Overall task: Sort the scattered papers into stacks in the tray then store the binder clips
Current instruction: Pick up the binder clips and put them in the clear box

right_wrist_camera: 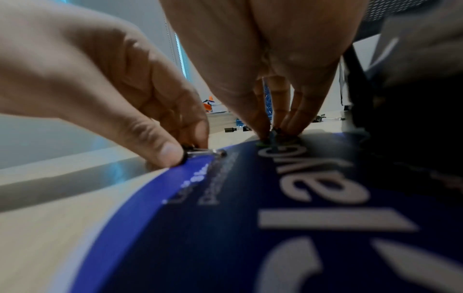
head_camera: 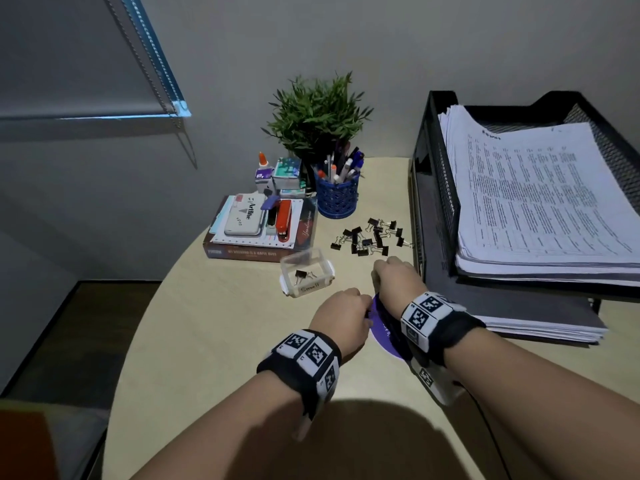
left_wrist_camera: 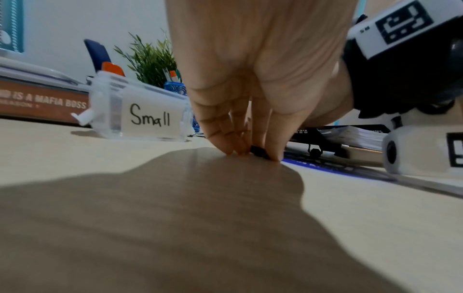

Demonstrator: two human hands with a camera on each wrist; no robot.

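My left hand (head_camera: 363, 311) pinches a small black binder clip (right_wrist_camera: 200, 153) at the left edge of a round blue-purple mat (head_camera: 384, 336), thumb and fingertips down on the desk (left_wrist_camera: 253, 152). At the mat's far edge my right hand (right_wrist_camera: 274, 132) pinches another small dark clip (right_wrist_camera: 273, 138) with its fingertips. A pile of several black binder clips (head_camera: 372, 235) lies behind the hands. The clear box labelled "Small" (head_camera: 306, 277) stands open with one clip inside. The black mesh tray (head_camera: 433, 188) holds a paper stack (head_camera: 540, 202).
A book with a stamp pad and a red stapler on top (head_camera: 259, 226), a blue pen cup (head_camera: 337, 195), a glue bottle and a potted plant (head_camera: 318, 112) stand at the back. More papers (head_camera: 540, 320) lie under the tray. The desk's curved edge runs at the left.
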